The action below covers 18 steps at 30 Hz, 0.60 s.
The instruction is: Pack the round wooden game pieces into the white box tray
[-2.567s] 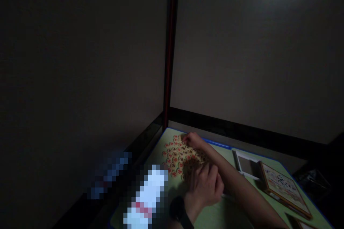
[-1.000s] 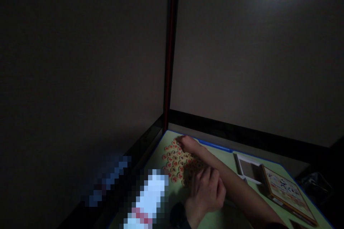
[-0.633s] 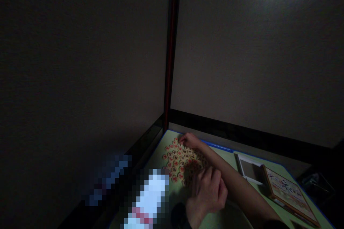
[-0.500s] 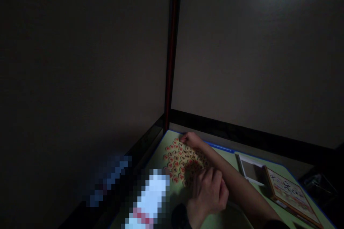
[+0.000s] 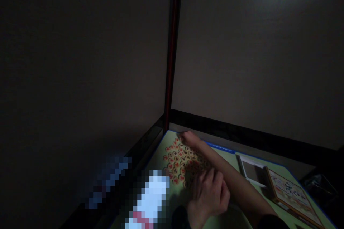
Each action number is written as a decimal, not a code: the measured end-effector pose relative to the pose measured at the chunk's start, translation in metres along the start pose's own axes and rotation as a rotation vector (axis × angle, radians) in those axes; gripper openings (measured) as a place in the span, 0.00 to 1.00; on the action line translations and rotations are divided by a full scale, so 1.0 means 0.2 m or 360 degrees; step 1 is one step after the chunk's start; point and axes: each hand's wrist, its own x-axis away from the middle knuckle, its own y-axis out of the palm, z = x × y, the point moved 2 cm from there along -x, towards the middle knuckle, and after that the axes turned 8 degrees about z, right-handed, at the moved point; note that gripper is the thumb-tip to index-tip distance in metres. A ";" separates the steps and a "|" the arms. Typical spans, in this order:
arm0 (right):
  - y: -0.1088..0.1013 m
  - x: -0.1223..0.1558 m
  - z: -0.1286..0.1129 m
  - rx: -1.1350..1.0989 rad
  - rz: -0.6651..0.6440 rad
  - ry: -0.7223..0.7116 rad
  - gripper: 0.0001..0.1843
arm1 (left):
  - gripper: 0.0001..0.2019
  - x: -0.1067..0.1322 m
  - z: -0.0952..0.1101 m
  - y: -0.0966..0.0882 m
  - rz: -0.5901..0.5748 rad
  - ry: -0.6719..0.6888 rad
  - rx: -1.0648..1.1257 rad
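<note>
At six o'clock in my view, round game pieces (image 5: 176, 165) are lying marked side up on the green table (image 5: 157, 159). The right hand (image 5: 189, 139) is hanging about their one-o'clock edge, fingers drawn in; I cannot tell whether it is pinching one. The left hand (image 5: 208, 192) is sitting loosely curled toward five o'clock, its grip hidden. I am favouring a light fingertip pinch, forearm clear of neighbours. Being round, they are showing no long axis; their marks' direction I am not making out.

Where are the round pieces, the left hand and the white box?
Round pieces (image 5: 182, 165), head view: one piece's face.
Left hand (image 5: 211, 191), head view: its back.
White box (image 5: 244, 169), head view: its left wall.
</note>
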 end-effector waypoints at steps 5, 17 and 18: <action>0.01 -0.04 0.06 -0.0242 -0.0053 0.0036 0.20 | 0.05 0.00 0.01 -0.01 -0.0019 0.0005 0.0000; -0.03 0.02 0.18 -0.0307 0.0073 0.0099 0.13 | 0.03 0.02 0.02 0.00 -0.0206 0.0012 -0.0010; -0.04 0.03 0.18 -0.0296 0.0080 0.0108 0.13 | 0.03 0.02 0.02 0.00 -0.0282 0.0018 0.0008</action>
